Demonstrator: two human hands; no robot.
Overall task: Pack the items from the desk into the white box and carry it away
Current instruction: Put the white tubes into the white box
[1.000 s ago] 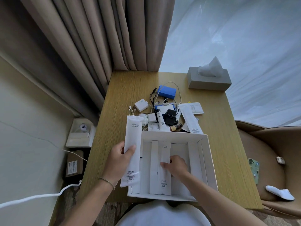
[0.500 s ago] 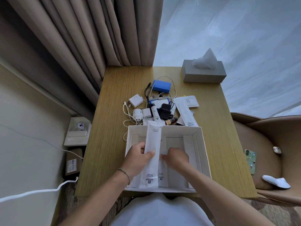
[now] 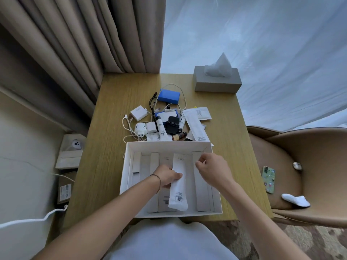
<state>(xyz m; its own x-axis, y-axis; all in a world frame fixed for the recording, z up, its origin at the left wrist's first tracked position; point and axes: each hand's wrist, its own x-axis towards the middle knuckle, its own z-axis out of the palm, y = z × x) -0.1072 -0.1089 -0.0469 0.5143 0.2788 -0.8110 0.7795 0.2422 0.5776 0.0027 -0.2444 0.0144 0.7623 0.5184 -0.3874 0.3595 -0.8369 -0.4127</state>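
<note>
The open white box [image 3: 129, 147] sits at the near edge of the wooden desk [image 3: 225, 139]. Inside it lie several long white cartons. My left hand [image 3: 166, 176] reaches into the box and grips a long white packet [image 3: 178, 186] that lies lengthwise among them. My right hand [image 3: 212, 168] hovers over the box's right half, fingers loosely curled and holding nothing. Behind the box lies a heap of items: a blue power bank [image 3: 169, 96], a white charger [image 3: 139, 113], a black adapter [image 3: 172, 124], a white tube [image 3: 161, 128], white cables and another long white packet [image 3: 196, 126].
A grey tissue box [image 3: 217, 83] stands at the desk's far right corner. Curtains hang behind the desk. A tan chair [image 3: 309, 166] on the right holds a phone [image 3: 269, 179] and a white sock. Small boxes and a white cable lie on the floor at the left.
My left hand carried the long white packet from beside the box's left edge into its middle. My right hand let go of a carton and lifted to the right.
</note>
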